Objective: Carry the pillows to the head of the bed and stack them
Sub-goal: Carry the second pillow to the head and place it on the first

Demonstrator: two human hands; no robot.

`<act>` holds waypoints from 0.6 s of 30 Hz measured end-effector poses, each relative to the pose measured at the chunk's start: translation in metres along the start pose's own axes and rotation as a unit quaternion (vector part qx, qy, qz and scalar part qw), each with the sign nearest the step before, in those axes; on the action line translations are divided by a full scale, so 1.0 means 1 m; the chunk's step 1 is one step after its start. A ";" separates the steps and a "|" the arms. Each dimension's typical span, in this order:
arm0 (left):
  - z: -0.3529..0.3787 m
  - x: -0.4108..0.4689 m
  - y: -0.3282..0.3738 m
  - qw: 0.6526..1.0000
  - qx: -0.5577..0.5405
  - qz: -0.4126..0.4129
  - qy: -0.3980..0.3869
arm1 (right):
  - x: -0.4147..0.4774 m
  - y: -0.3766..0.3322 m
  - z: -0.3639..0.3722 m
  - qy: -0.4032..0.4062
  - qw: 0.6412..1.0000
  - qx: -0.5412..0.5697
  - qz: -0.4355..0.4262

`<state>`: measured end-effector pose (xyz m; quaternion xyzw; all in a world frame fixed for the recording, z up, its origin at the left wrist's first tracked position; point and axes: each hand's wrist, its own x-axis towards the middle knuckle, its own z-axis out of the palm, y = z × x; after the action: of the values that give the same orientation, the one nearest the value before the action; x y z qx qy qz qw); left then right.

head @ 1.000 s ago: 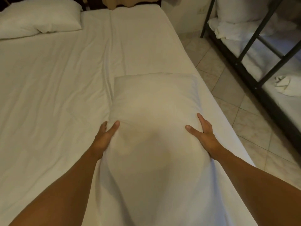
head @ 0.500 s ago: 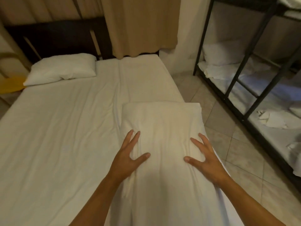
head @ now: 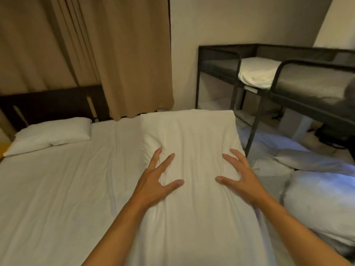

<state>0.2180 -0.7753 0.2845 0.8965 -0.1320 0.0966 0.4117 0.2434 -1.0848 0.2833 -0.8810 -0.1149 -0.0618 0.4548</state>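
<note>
I hold a large white pillow (head: 192, 135) lengthwise in front of me, raised over the right side of the white bed (head: 57, 189). My left hand (head: 157, 181) presses into its left side with fingers spread. On the pillow's right side, my right hand (head: 240, 179) grips it the same way. A second white pillow (head: 51, 135) lies flat at the head of the bed, far left, against the dark headboard (head: 48, 104). The held pillow hides the bed's right edge and the floor beside it.
A tan curtain (head: 124, 54) hangs behind the headboard. To the right stands a black metal bunk bed (head: 255, 116), close to the held pillow's right edge. Rumpled white bedding (head: 317, 198) lies on its lower bunk.
The pillow has come up off the mattress and moved toward the head of the bed. My view has tilted up, showing the headboard, curtain and upper bunk.
</note>
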 end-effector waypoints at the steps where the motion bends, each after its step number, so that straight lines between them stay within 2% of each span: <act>1: 0.008 0.005 0.018 1.000 0.001 0.004 0.005 | -0.002 0.003 -0.021 0.006 1.000 -0.005 -0.010; 11: 0.138 0.050 0.193 0.999 0.026 0.024 0.039 | -0.027 0.072 -0.235 0.033 0.996 -0.046 -0.064; 18: 0.202 0.084 0.261 0.999 0.035 0.014 0.038 | -0.020 0.111 -0.325 0.030 0.994 -0.063 -0.078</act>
<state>0.2284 -1.1066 0.3644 0.9041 -0.1251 0.1407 0.3835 0.2513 -1.4146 0.3796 -0.8940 -0.1655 -0.1309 0.3952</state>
